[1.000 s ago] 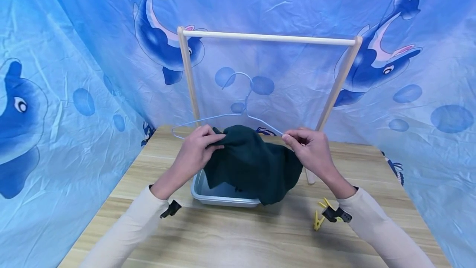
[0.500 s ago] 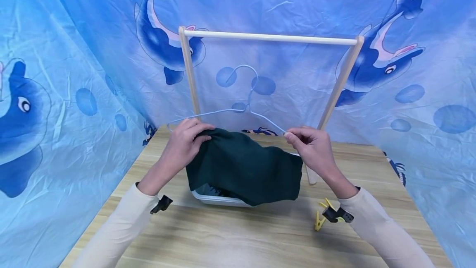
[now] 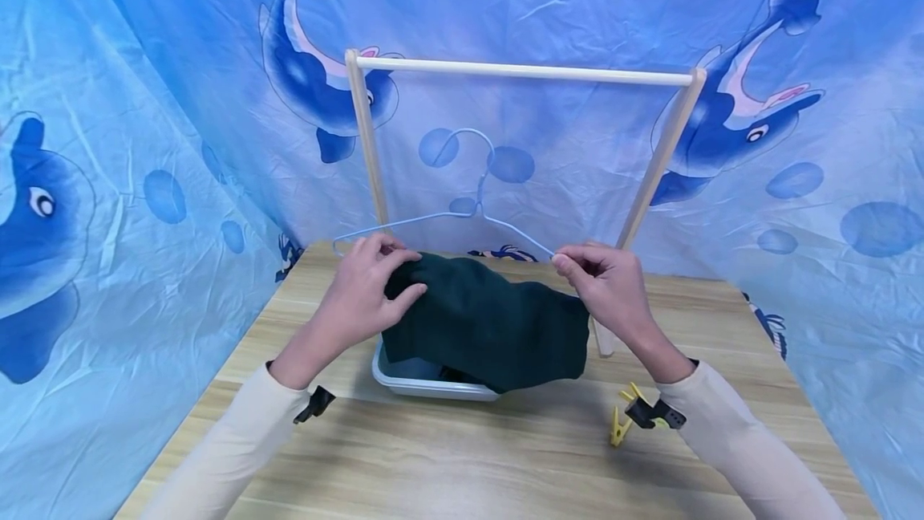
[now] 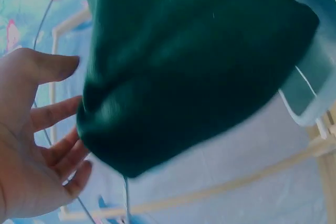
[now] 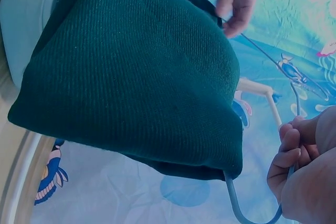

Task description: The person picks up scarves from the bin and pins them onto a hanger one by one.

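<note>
A dark green ribbed cloth [image 3: 491,323] hangs folded over the lower bar of a light blue wire hanger [image 3: 426,217], whose hook points up. My right hand [image 3: 609,283] pinches the hanger near its right corner, just beyond the cloth's edge; the right wrist view shows the fingers curled round the wire [image 5: 291,171]. At the cloth's left upper edge is my left hand [image 3: 364,287], thumb and fingers spread apart. In the left wrist view its fingertips [image 4: 73,106] meet the cloth's edge while the thumb [image 4: 60,68] stands off. The cloth hides most of the lower bar.
Below the cloth stands a pale blue plastic basin [image 3: 440,387], partly covered, with something dark inside. A wooden rack with a white rail [image 3: 520,69] rises behind. Yellow clothespins [image 3: 617,428] lie near my right wrist on the wooden table [image 3: 447,464].
My left hand moved left, drawing the cloth wider along the hanger, then came slightly back and its thumb and fingers parted. My right hand keeps its pinch on the hanger, which rose slightly.
</note>
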`<state>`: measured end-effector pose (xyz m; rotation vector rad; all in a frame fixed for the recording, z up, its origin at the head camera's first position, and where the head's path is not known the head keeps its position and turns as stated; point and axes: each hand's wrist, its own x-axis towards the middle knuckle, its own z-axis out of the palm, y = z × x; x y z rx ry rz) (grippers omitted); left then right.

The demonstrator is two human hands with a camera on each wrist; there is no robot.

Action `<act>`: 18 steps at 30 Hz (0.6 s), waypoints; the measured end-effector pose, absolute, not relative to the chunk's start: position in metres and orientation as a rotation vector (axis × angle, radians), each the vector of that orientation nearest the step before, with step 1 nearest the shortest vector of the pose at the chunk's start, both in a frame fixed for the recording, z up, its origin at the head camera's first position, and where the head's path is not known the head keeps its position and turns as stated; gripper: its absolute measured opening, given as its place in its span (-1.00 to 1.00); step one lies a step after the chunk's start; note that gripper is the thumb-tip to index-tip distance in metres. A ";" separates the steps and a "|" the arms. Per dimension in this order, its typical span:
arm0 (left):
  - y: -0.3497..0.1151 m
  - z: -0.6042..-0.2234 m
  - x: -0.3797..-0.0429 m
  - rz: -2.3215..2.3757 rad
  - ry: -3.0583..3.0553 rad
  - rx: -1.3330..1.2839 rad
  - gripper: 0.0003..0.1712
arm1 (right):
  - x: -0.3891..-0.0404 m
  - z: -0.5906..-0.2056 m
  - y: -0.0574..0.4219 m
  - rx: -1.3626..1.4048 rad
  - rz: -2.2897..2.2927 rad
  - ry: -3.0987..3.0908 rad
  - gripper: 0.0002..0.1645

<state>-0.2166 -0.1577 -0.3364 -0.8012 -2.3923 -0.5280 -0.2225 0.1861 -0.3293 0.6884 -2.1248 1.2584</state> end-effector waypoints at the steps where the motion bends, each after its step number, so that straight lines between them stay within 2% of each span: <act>1: -0.152 -0.337 -0.217 -0.526 -2.364 -0.825 -0.59 | -0.223 -0.329 0.186 0.688 1.254 -2.126 -0.92; 8: -0.096 -0.337 -0.223 -0.598 -2.343 -1.067 -0.63 | -0.224 -0.328 0.182 0.696 1.238 -2.117 -0.91; 15: -0.056 -0.340 -0.235 -0.335 -2.590 -1.091 -0.37 | -0.223 -0.328 0.179 0.699 1.240 -2.103 -0.92; 18: -0.052 -0.340 -0.238 -0.275 -2.593 -1.128 -0.49 | -0.222 -0.327 0.180 0.699 1.249 -2.096 -0.93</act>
